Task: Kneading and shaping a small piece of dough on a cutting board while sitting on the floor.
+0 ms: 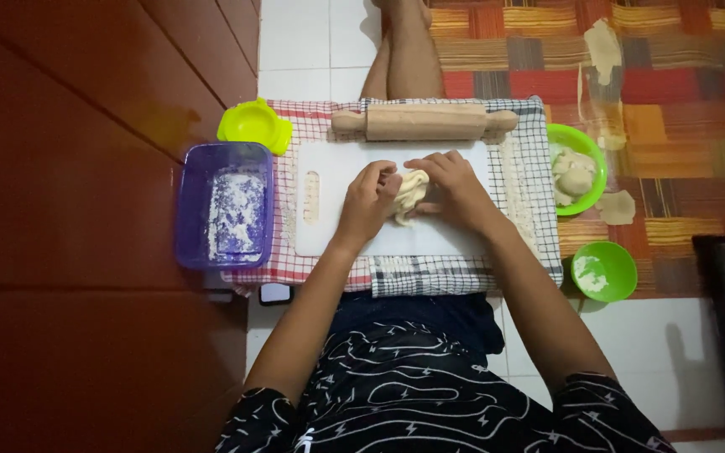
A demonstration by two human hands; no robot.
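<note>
- Pale, soft dough [410, 195] sits between both hands, right in the middle of the white cutting board [329, 226].
- The left hand [368, 204] is on the left side of the dough. Its fingers [382, 174] are curled in and press on the dough's left edge.
- The right hand [456, 189] is on the right side. Its fingers [426, 164] bend over the top of the dough and touch it too.
- Both hands are just as near to the dough. The lump is squeezed between them and runs a little longer away from the person than from side to side.
- The board lies on a checked cloth [463, 273] spread on the floor.
- A wooden rolling pin [424, 122] lies sideways along the far edge of the board, near the fingers but not touching them.
- To the left is a purple box [225, 204] with white flour in it, and a yellow-green lid or mould [254, 124] behind it.
- To the right is a green bowl [579, 168] with more dough lumps, and a smaller green bowl [604, 271] with a bit of flour.
- Flat dough bits [616, 207] lie on the striped mat [673, 109].
</note>
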